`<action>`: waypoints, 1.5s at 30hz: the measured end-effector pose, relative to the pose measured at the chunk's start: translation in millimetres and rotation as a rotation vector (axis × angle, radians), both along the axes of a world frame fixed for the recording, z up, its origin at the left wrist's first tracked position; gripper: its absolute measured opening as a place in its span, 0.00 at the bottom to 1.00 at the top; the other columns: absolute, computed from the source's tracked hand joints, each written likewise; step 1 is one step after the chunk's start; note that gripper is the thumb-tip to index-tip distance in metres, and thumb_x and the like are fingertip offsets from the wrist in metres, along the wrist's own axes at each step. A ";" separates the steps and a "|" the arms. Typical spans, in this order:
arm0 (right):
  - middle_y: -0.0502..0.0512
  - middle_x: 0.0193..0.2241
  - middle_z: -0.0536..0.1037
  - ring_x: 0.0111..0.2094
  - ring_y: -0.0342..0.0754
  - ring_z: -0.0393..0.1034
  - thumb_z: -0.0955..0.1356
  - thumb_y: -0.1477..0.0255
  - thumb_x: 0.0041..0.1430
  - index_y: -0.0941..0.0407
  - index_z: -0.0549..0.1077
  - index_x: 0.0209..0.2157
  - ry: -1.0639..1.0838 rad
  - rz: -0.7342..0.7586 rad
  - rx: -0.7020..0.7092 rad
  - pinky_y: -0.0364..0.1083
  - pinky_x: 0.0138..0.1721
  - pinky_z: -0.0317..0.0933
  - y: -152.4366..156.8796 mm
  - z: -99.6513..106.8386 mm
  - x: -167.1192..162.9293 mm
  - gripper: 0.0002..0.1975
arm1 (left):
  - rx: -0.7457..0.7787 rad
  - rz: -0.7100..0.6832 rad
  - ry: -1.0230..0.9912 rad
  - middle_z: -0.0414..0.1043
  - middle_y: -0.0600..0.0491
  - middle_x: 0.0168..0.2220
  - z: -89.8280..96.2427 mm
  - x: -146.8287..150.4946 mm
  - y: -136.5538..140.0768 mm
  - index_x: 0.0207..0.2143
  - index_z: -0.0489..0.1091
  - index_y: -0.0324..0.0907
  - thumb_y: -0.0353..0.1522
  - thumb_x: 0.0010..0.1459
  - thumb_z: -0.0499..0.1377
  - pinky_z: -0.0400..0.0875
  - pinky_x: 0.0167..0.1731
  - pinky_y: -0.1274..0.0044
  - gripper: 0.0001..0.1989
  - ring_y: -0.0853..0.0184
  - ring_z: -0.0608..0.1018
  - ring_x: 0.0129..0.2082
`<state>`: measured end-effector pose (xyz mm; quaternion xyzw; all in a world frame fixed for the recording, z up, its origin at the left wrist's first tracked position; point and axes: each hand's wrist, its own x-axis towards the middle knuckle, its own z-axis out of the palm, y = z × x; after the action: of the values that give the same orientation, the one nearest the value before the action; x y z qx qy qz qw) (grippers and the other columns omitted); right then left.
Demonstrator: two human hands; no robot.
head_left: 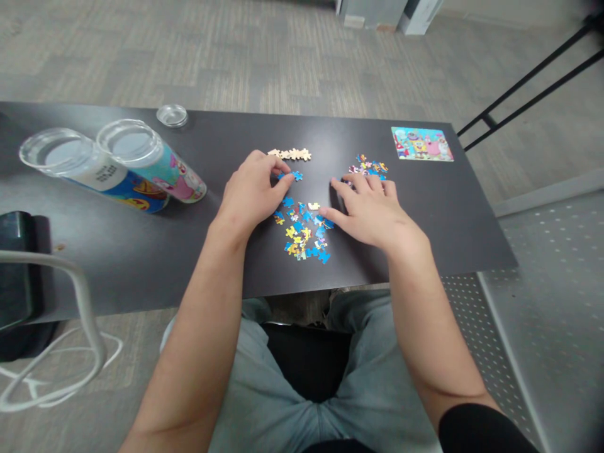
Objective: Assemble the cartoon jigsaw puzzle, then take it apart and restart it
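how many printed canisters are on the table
2: the white-and-blue canister at far left, and the pink-and-blue canister beside it, nearer the left hand. No others show.

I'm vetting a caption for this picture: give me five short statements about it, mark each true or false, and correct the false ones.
1. The left hand has its fingertips at small blue jigsaw pieces. True.
2. The clear round lid lies on the floor. False: it lies on the dark rectangular table, near the far edge.
3. Two cylindrical cartoon-printed canisters stand left of the left hand. True.
4. The rectangular multicoloured cartoon card lies under the right hand. False: it lies beyond that hand, to its right.
5. The right hand's fingers are spread. True.
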<state>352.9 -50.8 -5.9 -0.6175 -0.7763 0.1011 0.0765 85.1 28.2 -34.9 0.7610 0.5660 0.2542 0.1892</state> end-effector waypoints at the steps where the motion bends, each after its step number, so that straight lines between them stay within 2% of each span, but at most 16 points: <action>1: 0.81 0.81 0.80 0.80 0.95 0.71 0.75 0.47 0.85 0.52 0.84 0.81 0.002 -0.021 -0.004 0.93 0.77 0.63 1.1 -1.6 9.2 0.35 | 0.000 0.004 0.003 0.84 0.46 0.57 -0.5 -0.1 0.1 0.54 0.89 0.50 0.36 0.78 0.71 0.84 0.55 0.59 0.07 0.58 0.82 0.44; 4: 0.81 0.84 0.77 0.81 0.98 0.69 0.76 0.43 0.82 0.53 0.85 0.80 -0.012 -0.072 -0.057 0.95 0.78 0.61 2.9 -2.4 28.0 0.39 | -0.008 0.014 0.011 0.81 0.44 0.60 -1.1 -0.9 0.3 0.57 0.90 0.48 0.34 0.78 0.71 0.84 0.56 0.59 0.10 0.59 0.81 0.44; 7: 0.78 0.85 0.76 0.84 0.95 0.67 0.75 0.44 0.83 0.52 0.83 0.82 0.023 -0.054 -0.059 0.93 0.81 0.59 4.3 1.9 27.2 0.39 | -0.021 0.015 0.029 0.79 0.44 0.62 -0.2 -2.9 -0.1 0.62 0.89 0.47 0.33 0.80 0.69 0.84 0.58 0.59 0.13 0.61 0.80 0.43; 10: 0.71 0.86 0.77 0.86 0.90 0.66 0.72 0.47 0.87 0.48 0.80 0.85 0.094 0.026 -0.025 0.89 0.85 0.57 8.6 5.5 9.2 0.36 | -0.036 0.016 0.065 0.78 0.44 0.63 0.0 -5.0 -0.5 0.65 0.90 0.48 0.32 0.82 0.67 0.84 0.60 0.57 0.16 0.60 0.80 0.44; 13: 0.69 0.88 0.75 0.87 0.85 0.66 0.71 0.47 0.90 0.49 0.78 0.87 0.117 0.098 -0.024 0.85 0.88 0.55 16.2 3.4 -15.0 0.36 | -0.032 0.019 0.070 0.77 0.44 0.62 -1.3 -6.6 -0.9 0.65 0.91 0.49 0.31 0.81 0.67 0.85 0.62 0.57 0.17 0.59 0.80 0.44; 18: 0.66 0.89 0.72 0.87 0.84 0.65 0.71 0.49 0.90 0.44 0.77 0.89 0.083 0.124 -0.043 0.86 0.87 0.59 26.2 -8.4 -35.7 0.35 | -0.037 0.018 0.056 0.78 0.46 0.62 0.6 -11.0 -3.6 0.62 0.92 0.54 0.33 0.78 0.71 0.87 0.62 0.57 0.15 0.58 0.80 0.44; 22: 0.72 0.90 0.70 0.88 0.90 0.62 0.72 0.45 0.88 0.46 0.77 0.89 0.057 0.086 -0.046 0.91 0.85 0.57 26.4 -12.8 -20.8 0.39 | -0.067 0.019 0.080 0.79 0.45 0.65 4.4 -14.7 -6.5 0.65 0.93 0.54 0.33 0.79 0.71 0.87 0.61 0.55 0.18 0.57 0.81 0.45; 24: 0.73 0.89 0.71 0.87 0.92 0.62 0.74 0.43 0.86 0.45 0.79 0.88 0.048 0.057 -0.045 0.93 0.84 0.55 25.1 -13.8 -5.1 0.40 | -0.065 0.003 0.090 0.79 0.44 0.66 4.3 -15.8 -6.6 0.67 0.93 0.54 0.34 0.80 0.71 0.86 0.62 0.55 0.19 0.56 0.82 0.47; 28: 0.72 0.86 0.75 0.86 0.93 0.62 0.76 0.41 0.82 0.41 0.84 0.83 0.056 0.033 -0.013 0.94 0.81 0.58 22.9 -15.7 32.0 0.37 | -0.043 -0.009 0.076 0.79 0.45 0.65 0.8 -16.5 -4.7 0.69 0.93 0.56 0.34 0.79 0.71 0.85 0.63 0.55 0.20 0.54 0.83 0.51; 34: 0.73 0.83 0.78 0.82 0.94 0.66 0.76 0.42 0.80 0.41 0.87 0.80 0.015 -0.091 -0.031 0.96 0.79 0.57 17.4 -3.5 70.6 0.37 | -0.053 -0.009 0.074 0.79 0.45 0.63 1.9 -18.0 -3.1 0.68 0.93 0.55 0.35 0.79 0.71 0.85 0.59 0.56 0.20 0.56 0.82 0.47; 40: 0.71 0.80 0.81 0.82 0.89 0.67 0.76 0.47 0.81 0.44 0.85 0.83 0.071 -0.083 0.011 0.90 0.81 0.58 14.7 7.3 68.4 0.37 | -0.038 -0.063 0.060 0.80 0.45 0.65 2.9 -23.7 -2.4 0.69 0.93 0.54 0.35 0.79 0.71 0.85 0.58 0.60 0.21 0.57 0.83 0.47; 45: 0.71 0.80 0.82 0.82 0.90 0.68 0.76 0.45 0.82 0.44 0.87 0.79 0.111 0.028 0.003 0.91 0.82 0.60 16.9 1.3 35.4 0.34 | -0.049 -0.046 0.021 0.79 0.44 0.64 0.1 -27.6 -1.4 0.70 0.91 0.50 0.34 0.78 0.70 0.85 0.55 0.61 0.23 0.59 0.83 0.45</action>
<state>388.3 -33.9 -4.6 -0.5998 -0.7796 0.1352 0.1189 57.5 26.7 -34.8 0.7717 0.5562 0.2278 0.2077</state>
